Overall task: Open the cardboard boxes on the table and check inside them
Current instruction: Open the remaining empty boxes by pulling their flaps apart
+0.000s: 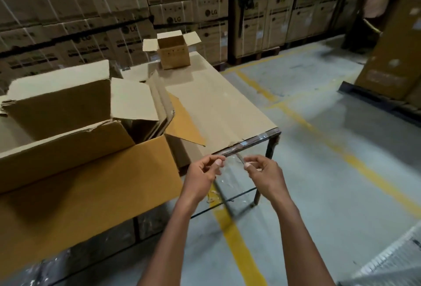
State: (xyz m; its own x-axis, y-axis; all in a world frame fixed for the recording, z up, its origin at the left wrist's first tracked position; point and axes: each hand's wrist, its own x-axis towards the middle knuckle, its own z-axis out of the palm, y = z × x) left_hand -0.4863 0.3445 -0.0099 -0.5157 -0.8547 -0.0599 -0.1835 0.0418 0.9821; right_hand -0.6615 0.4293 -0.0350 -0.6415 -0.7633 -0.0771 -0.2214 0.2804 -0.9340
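1. The left hand [205, 173] and right hand [262, 172] hover close together just off the near corner of the surface [227, 108], fingers curled, thumb and forefinger pinched on each.
2. Between them stretches a thin strip of clear tape [237, 160] (blurred, so I cannot be certain), one end pinched in each hand.
3. Left of the left hand sits the large cardboard box [91, 172], flaps spread open; its inside is hidden from here.
4. Far beyond both hands, at the surface's back end, stands a small cardboard box [173, 54], flaps up.
5. Stacked cartons [91, 12] wall the room behind.
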